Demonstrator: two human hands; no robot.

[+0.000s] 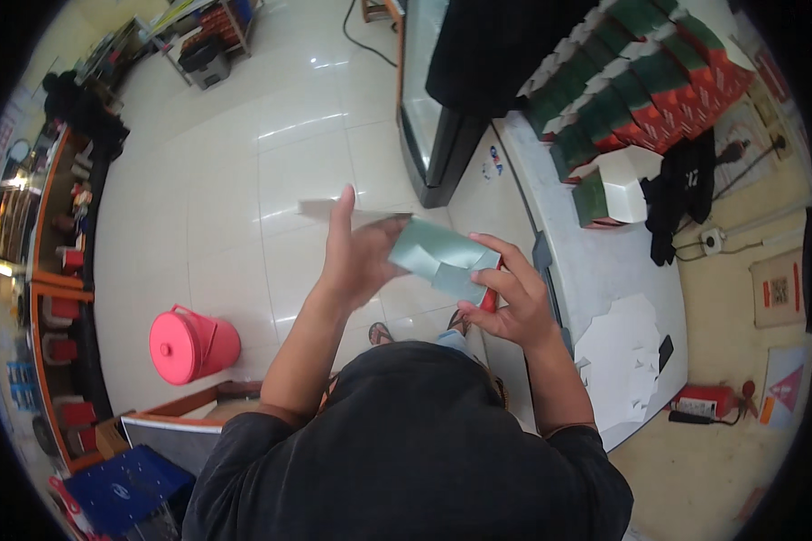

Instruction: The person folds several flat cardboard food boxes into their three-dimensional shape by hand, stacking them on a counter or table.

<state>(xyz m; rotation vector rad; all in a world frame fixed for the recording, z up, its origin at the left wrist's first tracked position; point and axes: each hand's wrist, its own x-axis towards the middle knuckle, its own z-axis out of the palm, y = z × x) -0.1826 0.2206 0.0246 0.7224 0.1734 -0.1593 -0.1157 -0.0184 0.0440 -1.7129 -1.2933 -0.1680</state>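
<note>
A small cardboard food box (pixel 444 257), green with some red at its right side, is held in front of my chest. My right hand (pixel 514 293) grips its right end, fingers on the top and the thumb lower down. My left hand (pixel 361 257) is at the box's left end, thumb stretched up and fingers extended toward the box; these are partly blurred. A pale flap sticks out past the left thumb. On the counter (pixel 604 261) to my right lie white flat box blanks (pixel 621 361). An opened green-and-white box (pixel 615 189) stands farther back.
Rows of folded green-and-red boxes (pixel 641 81) are stacked at the far right. Black cloth (pixel 681 194) lies beside them. A glass-sided cabinet (pixel 424 108) stands ahead. A pink lidded bucket (pixel 194 344) sits on the tiled floor at left. Another person (pixel 81 113) is far left.
</note>
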